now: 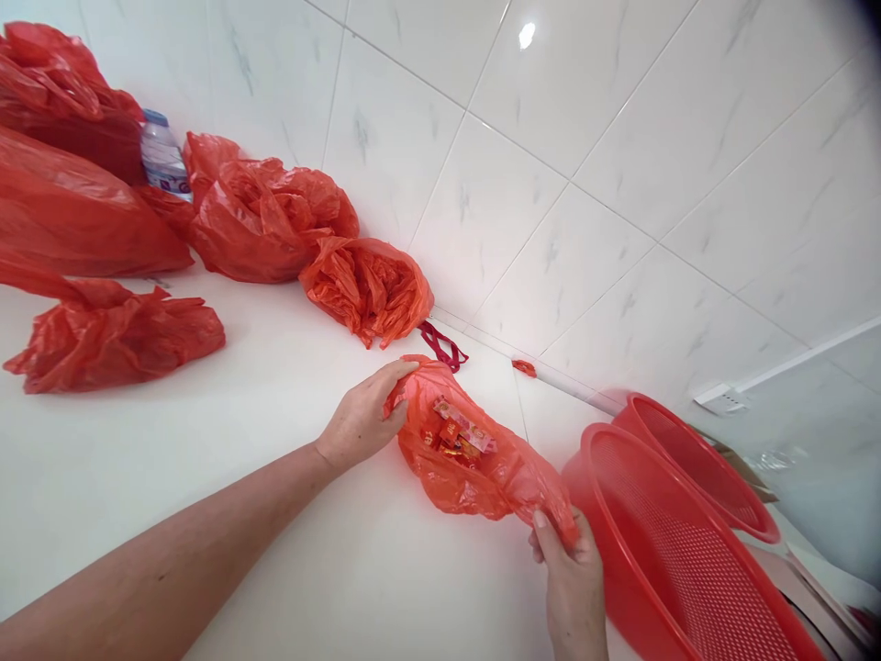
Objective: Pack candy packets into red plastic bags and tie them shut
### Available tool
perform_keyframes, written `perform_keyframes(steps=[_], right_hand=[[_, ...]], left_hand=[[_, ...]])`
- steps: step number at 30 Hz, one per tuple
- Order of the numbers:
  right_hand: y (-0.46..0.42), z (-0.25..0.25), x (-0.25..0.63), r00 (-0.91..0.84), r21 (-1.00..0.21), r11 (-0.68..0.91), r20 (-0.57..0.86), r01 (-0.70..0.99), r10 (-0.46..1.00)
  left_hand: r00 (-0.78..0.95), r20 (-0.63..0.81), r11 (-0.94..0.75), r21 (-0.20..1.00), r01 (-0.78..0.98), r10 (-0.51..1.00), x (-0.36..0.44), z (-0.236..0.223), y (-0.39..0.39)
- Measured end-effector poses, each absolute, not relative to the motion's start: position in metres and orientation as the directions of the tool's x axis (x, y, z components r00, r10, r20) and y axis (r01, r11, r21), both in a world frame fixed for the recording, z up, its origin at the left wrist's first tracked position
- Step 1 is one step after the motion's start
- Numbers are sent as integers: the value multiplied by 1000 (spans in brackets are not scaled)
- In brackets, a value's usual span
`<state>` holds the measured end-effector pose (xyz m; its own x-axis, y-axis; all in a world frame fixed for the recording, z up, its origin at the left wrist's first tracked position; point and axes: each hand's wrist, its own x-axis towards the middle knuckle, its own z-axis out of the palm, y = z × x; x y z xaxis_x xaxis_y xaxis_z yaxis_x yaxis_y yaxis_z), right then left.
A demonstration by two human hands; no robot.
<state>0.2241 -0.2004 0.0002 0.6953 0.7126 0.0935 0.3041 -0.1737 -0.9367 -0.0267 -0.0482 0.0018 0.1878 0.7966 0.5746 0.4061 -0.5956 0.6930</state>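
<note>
A thin red plastic bag (pixel 447 491) is stretched between my two hands above the white surface, its mouth facing up. Inside it lie several small wrapped packets (pixel 464 431), red, pink and gold. My left hand (pixel 368 413) grips the bag's left rim, with the thumb on the inner side. On the right, the rim is pinched between thumb and fingers of my right hand (pixel 568 560). Just behind the bag, a dark red ribbon or strap (pixel 442 345) lies by the wall, beside another red bag (pixel 375 285) filled with crumpled red plastic.
Two red perforated baskets (pixel 695 542) stand at the right, close to my right hand. Full red bags (pixel 268 216) and a water bottle (pixel 163 156) line the tiled wall at the left. A bunched red bag (pixel 124 335) lies in front of them. A socket (pixel 721 400) is on the wall.
</note>
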Motion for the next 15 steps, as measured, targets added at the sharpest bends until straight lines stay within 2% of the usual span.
perform_keyframes(steps=[6, 11, 15], right_hand=[[-210, 3, 233, 695, -957, -130, 93, 261, 713], [-212, 19, 241, 680, -986, 87, 160, 140, 715], [-210, 49, 241, 687, -962, 274, 207, 13, 696]], left_hand=[[172, 600, -613, 688, 388, 782, -28, 14, -54], [141, 605, -616, 731, 293, 784, -33, 40, -68], [140, 597, -614, 764, 198, 790, -48, 71, -79]])
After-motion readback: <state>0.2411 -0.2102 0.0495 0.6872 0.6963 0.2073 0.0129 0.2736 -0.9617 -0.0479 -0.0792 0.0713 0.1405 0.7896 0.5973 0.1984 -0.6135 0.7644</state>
